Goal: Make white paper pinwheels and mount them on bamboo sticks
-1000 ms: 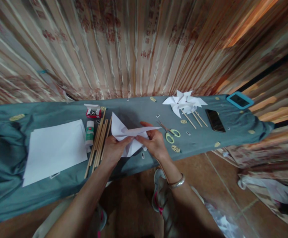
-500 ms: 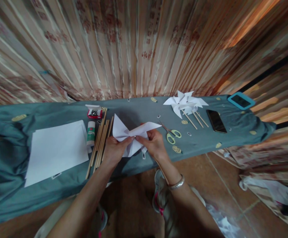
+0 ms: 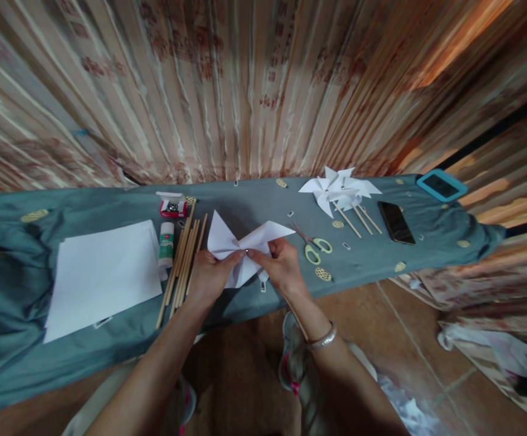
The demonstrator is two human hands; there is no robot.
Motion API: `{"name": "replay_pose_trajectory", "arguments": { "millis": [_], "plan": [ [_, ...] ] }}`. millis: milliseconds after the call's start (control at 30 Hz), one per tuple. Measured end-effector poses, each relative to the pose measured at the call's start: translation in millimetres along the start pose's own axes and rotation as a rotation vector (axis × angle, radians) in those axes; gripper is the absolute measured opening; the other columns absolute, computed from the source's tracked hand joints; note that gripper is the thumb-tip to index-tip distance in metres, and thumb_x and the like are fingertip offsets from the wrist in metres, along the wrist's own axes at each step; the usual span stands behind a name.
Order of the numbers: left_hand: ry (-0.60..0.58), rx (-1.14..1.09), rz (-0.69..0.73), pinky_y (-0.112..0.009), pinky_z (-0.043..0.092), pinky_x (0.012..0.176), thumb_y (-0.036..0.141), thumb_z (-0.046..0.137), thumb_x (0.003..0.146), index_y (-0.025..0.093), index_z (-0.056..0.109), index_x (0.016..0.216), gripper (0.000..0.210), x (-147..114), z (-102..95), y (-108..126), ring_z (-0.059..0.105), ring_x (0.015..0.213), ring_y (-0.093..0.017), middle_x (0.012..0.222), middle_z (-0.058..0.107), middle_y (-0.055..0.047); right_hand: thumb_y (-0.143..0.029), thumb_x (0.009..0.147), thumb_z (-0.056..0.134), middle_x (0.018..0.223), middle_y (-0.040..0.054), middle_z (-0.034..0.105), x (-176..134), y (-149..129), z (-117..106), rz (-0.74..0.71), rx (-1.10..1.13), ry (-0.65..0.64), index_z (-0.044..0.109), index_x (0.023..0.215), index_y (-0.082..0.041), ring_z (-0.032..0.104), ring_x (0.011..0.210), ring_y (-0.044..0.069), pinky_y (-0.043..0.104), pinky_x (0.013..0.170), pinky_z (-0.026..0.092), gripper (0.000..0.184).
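Observation:
A white paper pinwheel (image 3: 220, 237) is held above the cloth between both hands, its blades folded toward the middle. My left hand (image 3: 211, 272) is closed on its left side, thumb pressed close to the centre. My right hand (image 3: 284, 266) grips the right side, and its thumb meets the centre too. A small shiny pin head (image 3: 247, 251) shows between the two thumb tips. The fingers behind the paper are hidden. Just right of my right hand lie open scissors (image 3: 314, 247) with pale green handles. Several wooden sticks (image 3: 184, 260) lie beside my left hand.
The table has a grey-green cloth (image 3: 254, 194). To the left are a stack of white paper (image 3: 104, 275), a glue stick (image 3: 166, 245) and a small red box of pins (image 3: 173, 208). Finished pinwheels (image 3: 340, 189), a phone (image 3: 396, 223) and a blue-framed device (image 3: 441, 184) lie right.
The pinwheel has shifted very slightly, with its upper left blade tipping a little to the right. Both hands keep their grip, thumbs at the centre.

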State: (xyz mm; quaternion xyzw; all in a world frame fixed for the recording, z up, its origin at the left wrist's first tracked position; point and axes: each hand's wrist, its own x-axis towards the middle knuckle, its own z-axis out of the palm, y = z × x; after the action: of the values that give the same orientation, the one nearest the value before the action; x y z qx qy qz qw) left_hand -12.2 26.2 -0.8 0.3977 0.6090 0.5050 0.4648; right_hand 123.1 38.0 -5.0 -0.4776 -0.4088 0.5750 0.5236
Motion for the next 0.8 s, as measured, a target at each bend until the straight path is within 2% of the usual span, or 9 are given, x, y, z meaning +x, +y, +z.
{"name": "replay_pose_trajectory", "arguments": {
  "millis": [467,800],
  "plan": [
    [0.005,0.072,-0.001,-0.029,0.051,0.058,0.032,0.075,0.058,0.017,0.074,0.066,0.017,-0.6,-0.1,3.8,0.069,0.067,-0.025,0.068,0.075,-0.004,-0.029,0.058,0.077,0.085,0.0023,0.072,-0.6,4.0,1.7,-0.023,-0.029,0.014,0.061,0.088,-0.020,0.067,0.076,0.020,0.031,0.067,0.055,0.035],
    [-0.017,0.084,0.029,-0.031,0.052,0.061,0.032,0.073,0.060,0.015,0.075,0.073,0.022,3.0,-0.6,-3.4,0.070,0.071,-0.026,0.074,0.076,-0.005,-0.028,0.059,0.075,0.082,0.0009,0.071,0.1,7.7,0.3,-0.046,-0.059,0.015,0.062,0.086,-0.021,0.066,0.074,0.019,0.029,0.064,0.053,0.031]
  ]
}}
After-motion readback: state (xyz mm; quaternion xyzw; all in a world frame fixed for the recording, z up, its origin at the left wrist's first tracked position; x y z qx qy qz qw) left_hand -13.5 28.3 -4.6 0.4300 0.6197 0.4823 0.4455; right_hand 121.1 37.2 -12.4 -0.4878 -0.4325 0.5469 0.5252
